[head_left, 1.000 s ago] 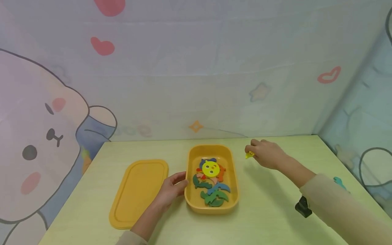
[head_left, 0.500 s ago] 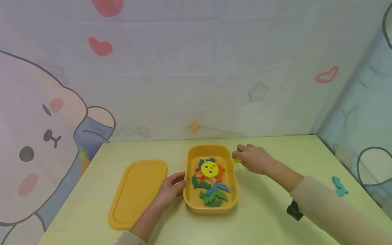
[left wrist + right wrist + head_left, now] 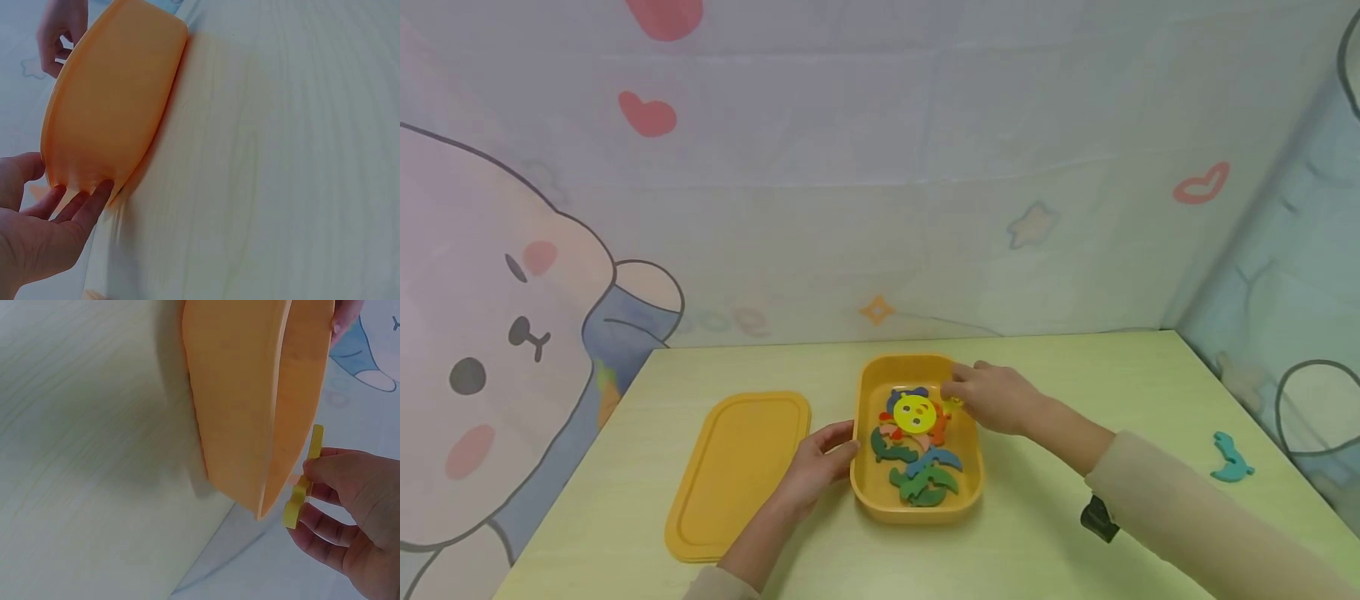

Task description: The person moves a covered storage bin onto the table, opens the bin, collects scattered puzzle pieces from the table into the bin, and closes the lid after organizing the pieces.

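Observation:
A yellow plastic box [image 3: 917, 514] stands on the table, holding several flat, colourful animal-shaped toy pieces. Among them a round yellow piece with a face [image 3: 915, 414] lies on top, and green pieces [image 3: 925, 483] sit near the front. My left hand [image 3: 822, 458] rests against the box's left side, its extended fingers [image 3: 94, 203] touching the outer wall and the thumb at the rim. Over the box's back right rim, my right hand [image 3: 1000, 398] pinches a small flat yellow toy piece [image 3: 296, 503] between thumb and fingers.
A yellow lid [image 3: 741, 475] lies flat left of the box. One teal animal-shaped piece [image 3: 1231, 458] is on the table at the far right. A patterned cloth [image 3: 925, 208] hangs behind the table's back edge. Below the right forearm shows a black object [image 3: 1099, 518].
My right hand has moved left with the yellow toy piece, from beside the box to over its back right rim. The left hand stays against the box.

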`<state>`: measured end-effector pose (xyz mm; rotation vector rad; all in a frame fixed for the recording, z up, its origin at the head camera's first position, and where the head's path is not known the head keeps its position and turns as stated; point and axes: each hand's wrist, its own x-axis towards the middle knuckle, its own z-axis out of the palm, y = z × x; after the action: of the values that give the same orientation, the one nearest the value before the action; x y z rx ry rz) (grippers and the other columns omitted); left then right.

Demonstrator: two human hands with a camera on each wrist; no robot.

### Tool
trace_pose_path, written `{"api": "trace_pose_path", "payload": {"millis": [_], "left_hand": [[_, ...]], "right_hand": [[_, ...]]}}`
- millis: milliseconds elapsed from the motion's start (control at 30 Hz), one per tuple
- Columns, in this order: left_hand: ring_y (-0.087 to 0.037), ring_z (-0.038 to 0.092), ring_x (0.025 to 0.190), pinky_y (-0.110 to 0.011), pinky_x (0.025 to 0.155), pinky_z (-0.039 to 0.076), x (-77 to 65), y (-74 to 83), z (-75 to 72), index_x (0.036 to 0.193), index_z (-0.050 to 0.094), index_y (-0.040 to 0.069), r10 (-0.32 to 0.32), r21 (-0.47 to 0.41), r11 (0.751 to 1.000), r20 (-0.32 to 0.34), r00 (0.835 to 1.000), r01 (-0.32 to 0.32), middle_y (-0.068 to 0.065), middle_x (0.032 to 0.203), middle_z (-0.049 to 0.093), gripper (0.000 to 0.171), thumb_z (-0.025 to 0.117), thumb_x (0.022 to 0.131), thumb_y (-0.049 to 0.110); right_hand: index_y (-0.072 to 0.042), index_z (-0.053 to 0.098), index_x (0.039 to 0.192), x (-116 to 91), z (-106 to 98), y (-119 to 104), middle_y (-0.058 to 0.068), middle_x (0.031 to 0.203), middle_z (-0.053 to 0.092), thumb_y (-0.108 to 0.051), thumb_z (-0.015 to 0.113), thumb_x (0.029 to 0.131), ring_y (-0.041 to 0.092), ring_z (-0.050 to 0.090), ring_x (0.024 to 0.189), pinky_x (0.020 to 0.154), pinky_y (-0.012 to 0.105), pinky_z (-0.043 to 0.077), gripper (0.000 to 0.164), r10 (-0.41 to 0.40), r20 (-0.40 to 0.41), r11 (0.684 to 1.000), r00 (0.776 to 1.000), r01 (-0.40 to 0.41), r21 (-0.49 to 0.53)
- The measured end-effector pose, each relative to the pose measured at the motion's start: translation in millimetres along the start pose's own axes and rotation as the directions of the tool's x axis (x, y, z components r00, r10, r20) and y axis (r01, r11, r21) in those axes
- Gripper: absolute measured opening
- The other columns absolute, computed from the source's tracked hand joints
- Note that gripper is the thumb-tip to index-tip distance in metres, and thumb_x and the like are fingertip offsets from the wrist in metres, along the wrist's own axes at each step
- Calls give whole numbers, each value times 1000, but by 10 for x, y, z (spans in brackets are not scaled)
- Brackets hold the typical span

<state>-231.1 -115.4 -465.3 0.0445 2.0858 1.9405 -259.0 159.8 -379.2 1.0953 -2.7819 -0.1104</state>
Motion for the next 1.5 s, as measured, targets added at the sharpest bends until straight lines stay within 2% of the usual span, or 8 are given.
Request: {"api": "trace_pose_path", "payload": {"millis": [333,500,767,1033,1133,1233,1300,1500], "left_hand": [[-29,53,114,-34,86,52,-15,19,-5,134,43,1,-8,9,1000,-4,1000,8,-19,135,45,43,51,94,14],[-28,53,113,-34,85,52,-10,15,-11,133,44,1,-7,9,1000,-2,1000,7,-19,135,45,43,52,94,14],[-29,53,114,-34,86,52,-21,14,-9,134,44,1,-6,7,1000,0,1000,6,-18,135,45,43,52,93,14],[-30,53,114,-37,87,51,-25,11,-7,134,43,-1,6,-7,1000,6,1000,-6,-20,135,44,43,51,94,13],[-30,53,113,-36,86,51,-20,4,-2,133,43,-1,10,-10,1000,3,1000,-10,-20,135,44,43,51,94,13],[-30,54,112,-36,85,52,-14,-3,4,133,44,-1,14,-11,1000,-2,1000,-14,-21,134,45,42,51,93,12],[-30,54,112,-35,84,52,-11,-3,9,133,44,-1,15,-10,1000,-6,1000,-15,-20,133,46,42,51,93,12],[-30,54,112,-35,84,53,-12,5,12,132,45,-1,13,-8,1000,-11,1000,-13,-20,133,46,42,52,93,12]], "right_hand": [[-20,63,103,108,-18,-153,2,89,54,-12,69,81,16,47,65,50,19,42,23,-50,16,998,999,51,-25],[-20,64,101,139,-11,-212,0,86,53,-9,66,82,14,46,64,49,18,42,22,-84,-10,996,996,84,-24],[-21,64,101,156,18,-308,1,98,59,-8,65,82,16,55,70,53,21,47,23,-120,-6,992,993,120,-29],[-20,63,101,173,-5,-383,0,92,56,-17,68,82,14,46,64,52,18,43,20,-168,-4,986,986,167,-22],[-20,63,100,189,4,-402,0,95,57,-21,69,82,15,51,67,55,20,47,19,-195,-32,980,980,194,-31],[-21,64,100,208,19,-421,1,99,60,-18,70,81,17,57,74,61,23,52,20,-218,-63,976,974,215,-44],[-22,65,101,221,25,-437,0,98,60,-18,70,81,18,59,78,62,24,52,21,-221,-76,975,972,219,-42],[-21,66,102,246,23,-481,-2,89,55,-19,68,82,16,56,78,55,19,47,20,-192,-60,981,980,193,5]]}}
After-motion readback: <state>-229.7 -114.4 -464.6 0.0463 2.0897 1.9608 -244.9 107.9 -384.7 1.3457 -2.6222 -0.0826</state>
